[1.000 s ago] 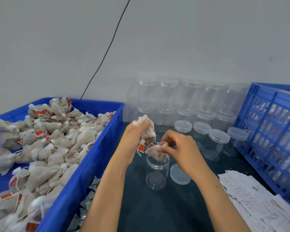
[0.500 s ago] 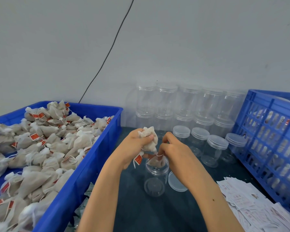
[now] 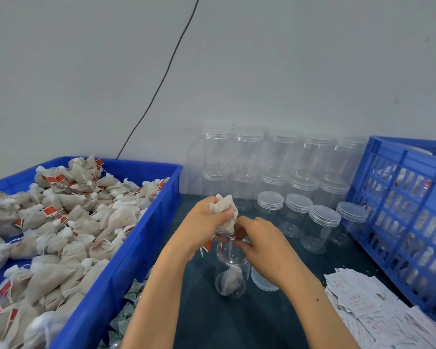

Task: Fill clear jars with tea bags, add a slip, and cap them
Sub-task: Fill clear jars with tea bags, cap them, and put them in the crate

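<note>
An open clear jar stands on the dark table mat, and one tea bag lies at its bottom. Just above the jar's mouth my left hand grips a bunch of tea bags with a red tag hanging below it. My right hand is curled over the jar's rim, its fingertips pinching the lower end of that bunch. The jar's lid lies flat on the mat to the right, partly hidden by my right wrist. A loose heap of paper slips is at the lower right.
A blue bin heaped with tea bags fills the left side. Stacked and capped empty jars line the wall behind. A blue slatted crate holding filled jars stands at the right. A black cable runs down the wall.
The tea bag my right hand held at the jar's mouth has dropped to the bottom. My right fingers have come back up to the bunch in my left hand.
</note>
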